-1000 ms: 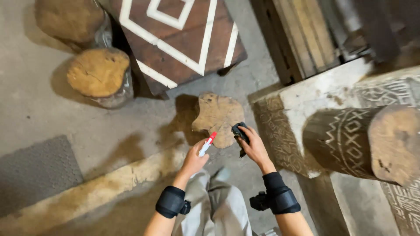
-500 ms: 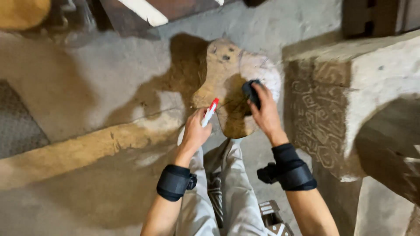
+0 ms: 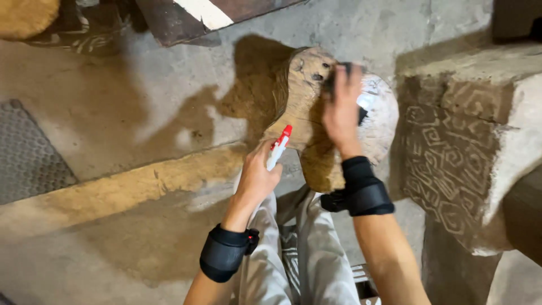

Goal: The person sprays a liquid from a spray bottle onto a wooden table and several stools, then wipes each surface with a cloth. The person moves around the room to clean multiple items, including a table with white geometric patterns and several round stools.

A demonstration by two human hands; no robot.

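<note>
A rough wooden stump stool (image 3: 307, 107) with an uneven top stands on the concrete floor in front of my knees. My left hand (image 3: 257, 178) holds a white marker with a red cap (image 3: 279, 148), its tip pointing at the stool's near edge. My right hand (image 3: 341, 110) rests on the stool top and grips a small dark object (image 3: 333, 79), mostly hidden under the fingers. Both wrists wear black bands.
A large pale carved block (image 3: 468, 147) with spiral patterns stands close on the right. A brown board with a white stripe (image 3: 209, 14) lies at the top. A grey ribbed mat (image 3: 28, 152) lies at the left. A yellowish strip (image 3: 130, 186) crosses the floor.
The view has drawn closer to the stool. My right hand has moved further onto its top with the dark object. My left hand keeps the marker near the stool's edge.
</note>
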